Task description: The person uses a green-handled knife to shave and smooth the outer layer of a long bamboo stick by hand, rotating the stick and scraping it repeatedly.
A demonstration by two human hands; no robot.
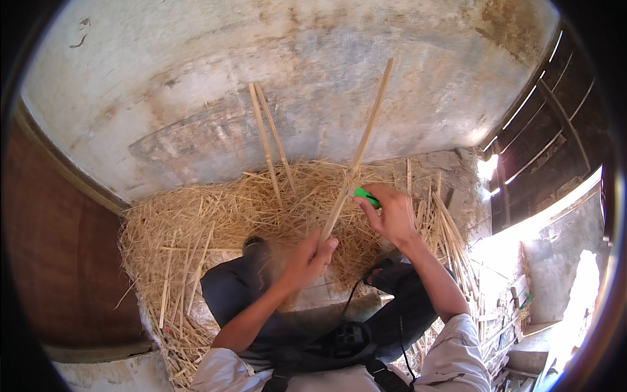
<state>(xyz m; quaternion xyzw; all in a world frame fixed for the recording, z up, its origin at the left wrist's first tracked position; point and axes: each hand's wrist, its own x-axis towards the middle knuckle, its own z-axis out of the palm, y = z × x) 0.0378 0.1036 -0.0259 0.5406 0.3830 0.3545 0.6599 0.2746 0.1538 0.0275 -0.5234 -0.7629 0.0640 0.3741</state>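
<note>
A long pale strip of split bamboo or wood (371, 121) slants up and away from me, its far end against the wall. My left hand (305, 262) is closed around the strip's near end, in front of my lap. On the strip's right side, my right hand (393, 214) grips a small bright green tool (367, 196), held close to the strip. Its blade or tip is not visible, so its exact kind is unclear. Pale shavings (307, 189) lie heaped beneath the strip and around my feet.
Two more pale strips (264, 134) lean against the stained wall (215, 72) ahead. Loose strips (450, 238) lie piled on the right, and others (166, 287) on the left. A brown panel (65, 242) stands at far left. Dark slatted boards (552, 137) edge the right side.
</note>
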